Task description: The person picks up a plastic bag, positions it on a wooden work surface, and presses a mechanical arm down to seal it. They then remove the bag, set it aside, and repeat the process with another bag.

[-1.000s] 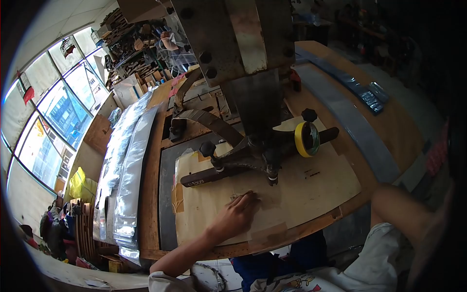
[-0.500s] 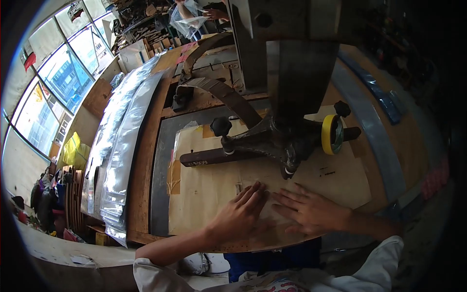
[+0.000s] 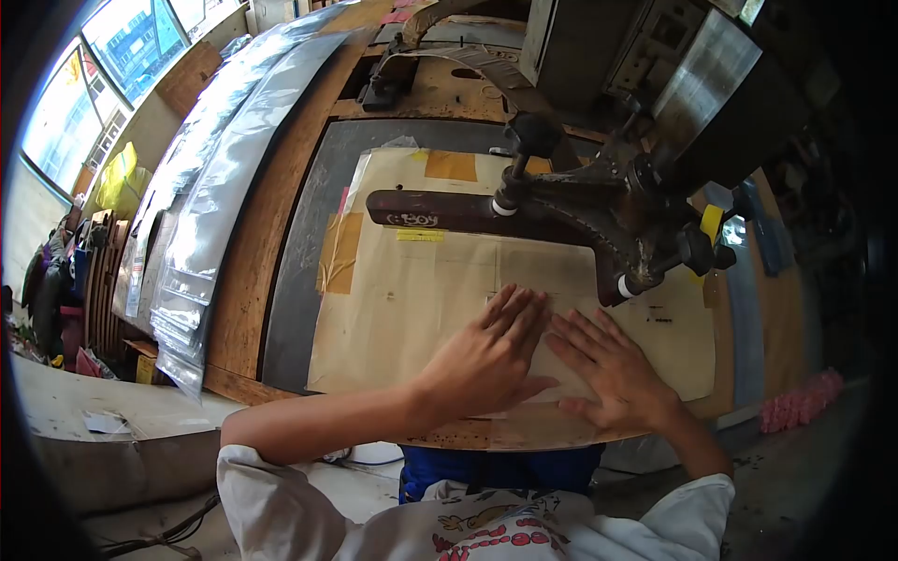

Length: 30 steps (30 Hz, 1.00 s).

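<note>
My left hand (image 3: 486,355) lies with fingers extended on the tan board (image 3: 374,346), near its front edge. Beside it my right hand (image 3: 613,369) rests palm down, fingers spread, also on clear film over the board. Neither hand grips anything. Above them stands the dark metal press head (image 3: 645,201), whose long bar (image 3: 449,210) reaches left over the board. A black knob (image 3: 533,136) tops the arm. Brown tape (image 3: 339,252) marks the board's left edge, and a yellow tape roll (image 3: 711,226) hangs at the right of the head.
Stacked clear plastic sheets (image 3: 224,178) cover the left of the wooden table (image 3: 267,271). A dark plate (image 3: 290,318) lies under the board. Blue plastic (image 3: 772,243) lies at the far right, pink material (image 3: 802,400) below it. Wooden strips (image 3: 105,280) stand at the left.
The view has tilted down and shifted. The press head now appears farther right, with more of the board visible. Both hands remain flat on the board, the right hand's fingers spread a little wider.
</note>
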### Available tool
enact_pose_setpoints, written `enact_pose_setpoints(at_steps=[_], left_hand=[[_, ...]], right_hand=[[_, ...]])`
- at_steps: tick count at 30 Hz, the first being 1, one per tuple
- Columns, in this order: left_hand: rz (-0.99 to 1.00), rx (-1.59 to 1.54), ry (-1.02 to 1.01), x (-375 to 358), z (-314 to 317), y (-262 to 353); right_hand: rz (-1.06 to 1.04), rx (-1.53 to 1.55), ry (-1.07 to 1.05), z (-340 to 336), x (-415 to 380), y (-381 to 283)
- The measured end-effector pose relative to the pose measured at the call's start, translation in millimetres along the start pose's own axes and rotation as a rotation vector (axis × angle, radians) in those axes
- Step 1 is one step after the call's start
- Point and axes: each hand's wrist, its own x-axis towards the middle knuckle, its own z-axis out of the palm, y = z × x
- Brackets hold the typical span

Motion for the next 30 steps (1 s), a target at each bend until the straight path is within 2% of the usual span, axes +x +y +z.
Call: enact_pose_setpoints(at_steps=[9, 12, 15, 19, 22, 25, 29, 30], left_hand=[[-0.021, -0.04, 0.109, 3.4, 15.7, -23.5], [-0.025, -0.037, 0.086, 1.0, 10.8, -22.7], [-0.065, -0.052, 0.079, 1.7, 10.3, -22.8], [-0.09, -0.076, 0.162, 3.7, 13.2, -27.9], [-0.113, 0.02, 0.082, 4.6, 8.2, -28.5], [-0.071, 0.013, -0.116, 7.0, -4.3, -19.5], [-0.083, -0.069, 0.236, 2.2, 16.0, -28.2], [-0.065, -0.056, 0.211, 2.1, 17.8, -29.0]], right_hand=[[0.066, 0.055, 0.14, 9.8, 15.5, 7.4], [0.069, 0.125, 0.172, 9.4, 7.9, 4.1], [0.048, 0.118, 0.14, 10.0, -4.2, -6.6], [0.16, 0.12, 0.112, 3.1, 9.0, -13.1], [0.202, 0.125, 0.105, 4.5, 12.6, -10.3], [0.193, 0.115, 0.125, 7.6, 14.2, -8.6], [0.284, 0.107, 0.14, 7.6, 22.1, -14.6], [0.301, 0.105, 0.144, 7.0, 24.2, -16.0]])
